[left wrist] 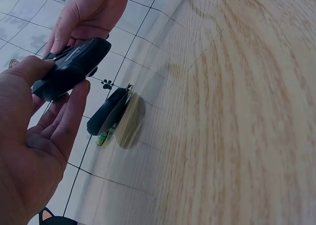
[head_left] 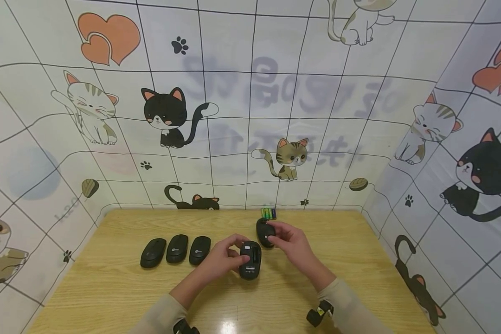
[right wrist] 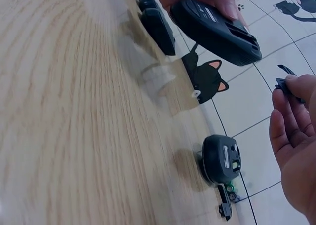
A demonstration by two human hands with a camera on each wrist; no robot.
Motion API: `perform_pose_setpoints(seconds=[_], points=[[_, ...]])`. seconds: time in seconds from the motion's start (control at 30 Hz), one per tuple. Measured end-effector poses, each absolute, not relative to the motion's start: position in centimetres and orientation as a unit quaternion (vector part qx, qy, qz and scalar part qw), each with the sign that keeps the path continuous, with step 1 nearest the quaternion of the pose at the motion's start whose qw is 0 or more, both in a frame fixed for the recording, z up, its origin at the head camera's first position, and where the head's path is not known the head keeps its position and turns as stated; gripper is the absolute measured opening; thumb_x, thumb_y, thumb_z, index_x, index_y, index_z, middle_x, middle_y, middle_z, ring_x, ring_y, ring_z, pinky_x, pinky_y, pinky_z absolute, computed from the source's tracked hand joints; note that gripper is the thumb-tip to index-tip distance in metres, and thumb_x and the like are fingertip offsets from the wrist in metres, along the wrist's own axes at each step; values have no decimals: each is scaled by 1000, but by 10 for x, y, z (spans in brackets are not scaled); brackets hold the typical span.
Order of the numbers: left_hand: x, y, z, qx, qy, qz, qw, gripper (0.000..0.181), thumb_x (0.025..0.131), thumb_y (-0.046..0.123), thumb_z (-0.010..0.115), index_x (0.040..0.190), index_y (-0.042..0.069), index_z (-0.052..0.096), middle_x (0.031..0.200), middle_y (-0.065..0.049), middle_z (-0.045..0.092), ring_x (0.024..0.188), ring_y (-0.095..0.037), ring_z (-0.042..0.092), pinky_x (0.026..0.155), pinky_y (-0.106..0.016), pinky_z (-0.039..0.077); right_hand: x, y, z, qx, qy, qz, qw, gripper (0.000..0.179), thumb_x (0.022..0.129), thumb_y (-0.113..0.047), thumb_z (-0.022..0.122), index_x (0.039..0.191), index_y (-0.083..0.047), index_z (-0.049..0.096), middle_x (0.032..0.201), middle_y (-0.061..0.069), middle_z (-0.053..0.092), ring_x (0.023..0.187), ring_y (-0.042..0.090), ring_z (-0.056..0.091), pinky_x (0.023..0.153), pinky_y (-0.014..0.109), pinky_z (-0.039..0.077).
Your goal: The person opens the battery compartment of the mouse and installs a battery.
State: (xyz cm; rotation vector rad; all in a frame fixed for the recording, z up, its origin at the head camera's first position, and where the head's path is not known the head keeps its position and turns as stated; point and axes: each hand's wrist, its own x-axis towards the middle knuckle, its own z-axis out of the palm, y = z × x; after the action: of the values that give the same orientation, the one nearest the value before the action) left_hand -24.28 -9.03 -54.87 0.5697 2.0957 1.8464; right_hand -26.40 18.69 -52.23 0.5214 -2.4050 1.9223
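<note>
My left hand (head_left: 223,256) grips a black computer mouse (head_left: 250,260) above the table, its underside turned up and its battery compartment uncovered. In the right wrist view the long slot of that mouse (right wrist: 217,30) shows no cover. My right hand (head_left: 294,243) pinches a small black battery cover (right wrist: 287,87), held apart from the mouse. Behind the held mouse, a second mouse (head_left: 265,232) lies on the table near the right fingertips. Its underside faces up in the right wrist view, with a loose black cover (right wrist: 224,204) beside it.
Several green and dark batteries (head_left: 269,213) lie at the table's back edge. To the left, three black mice stand in a row: a left one (head_left: 153,253), a middle one (head_left: 177,249) and a right one (head_left: 200,249). Cat-patterned sheeting (head_left: 234,162) encloses the wooden table (head_left: 108,287).
</note>
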Motion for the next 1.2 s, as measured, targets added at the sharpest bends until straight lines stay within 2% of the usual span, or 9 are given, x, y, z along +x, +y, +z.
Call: perform_pose_setpoints(seconds=[0.17, 0.37, 0.53, 0.73, 0.9, 1.0, 1.2], points=[[-242, -90, -548, 192, 724, 646, 144, 42, 103, 14, 80, 142, 16, 65, 123, -14, 59, 94, -27, 78, 73, -43, 69, -268, 195, -522, 168, -778, 606, 7, 43, 101, -6, 81, 143, -7, 73, 103, 12, 75, 87, 29, 70, 77, 35, 63], [-243, -91, -549, 190, 726, 645, 144, 42, 103, 14, 80, 143, 15, 65, 123, -14, 59, 94, -26, 78, 74, -43, 69, -277, 206, -526, 159, -788, 595, -4, 42, 102, -10, 82, 143, -9, 73, 105, 12, 75, 90, 23, 70, 79, 35, 62], [-243, -91, -549, 189, 725, 647, 144, 42, 103, 14, 80, 143, 15, 65, 123, -15, 59, 95, -26, 78, 74, -43, 69, -288, 220, -532, 144, -793, 592, 11, 42, 102, -5, 80, 142, -4, 72, 102, 13, 75, 87, 21, 72, 76, 34, 62], [-244, -90, -549, 188, 725, 647, 144, 42, 103, 13, 80, 142, 15, 66, 122, -15, 60, 94, -26, 78, 73, -44, 69, -303, 241, -540, 117, -809, 575, 29, 47, 102, -7, 80, 148, -5, 69, 105, 10, 71, 90, 23, 73, 78, 45, 65], [-245, -90, -550, 188, 729, 643, 143, 42, 103, 13, 80, 142, 16, 66, 123, -15, 59, 94, -26, 78, 73, -43, 69, -313, 255, -545, 101, -823, 558, 21, 46, 104, -10, 79, 148, -5, 69, 107, 11, 74, 92, 22, 76, 83, 51, 65], [-244, -90, -549, 190, 728, 643, 142, 42, 103, 13, 80, 142, 16, 66, 123, -15, 59, 93, -26, 78, 72, -43, 69, -317, 262, -548, 92, -836, 540, 18, 45, 103, -9, 80, 146, -5, 70, 108, 11, 75, 90, 19, 75, 83, 49, 65], [-244, -89, -549, 193, 723, 648, 144, 41, 102, 12, 80, 141, 16, 67, 122, -14, 60, 92, -26, 78, 72, -43, 69, -326, 273, -556, 79, -853, 516, 8, 44, 102, -5, 79, 144, 3, 69, 105, 12, 75, 86, 20, 71, 74, 33, 62]])
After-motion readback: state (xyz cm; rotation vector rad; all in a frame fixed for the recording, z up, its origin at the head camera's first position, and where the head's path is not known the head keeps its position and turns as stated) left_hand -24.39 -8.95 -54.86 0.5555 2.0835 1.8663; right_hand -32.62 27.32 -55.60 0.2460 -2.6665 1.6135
